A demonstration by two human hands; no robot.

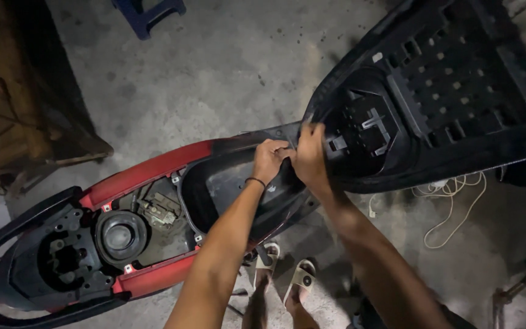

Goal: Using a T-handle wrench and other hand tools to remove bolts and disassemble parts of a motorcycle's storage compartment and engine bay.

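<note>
Scooter seat (445,91), raised open above the red scooter body (147,176) and its black underseat storage tub (226,189), is gripped at its hinge end by the left hand (269,159) and right hand (309,159), fingers pinched shut together.

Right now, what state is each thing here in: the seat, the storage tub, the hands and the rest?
Scooter seat: flipped up, underside showing.
Storage tub: uncovered, nothing seen inside.
Round cap: in place, closed.
Left hand: fingers curled at the seat hinge.
Right hand: pinching at the same hinge.
White cable: loose on the floor.
</note>
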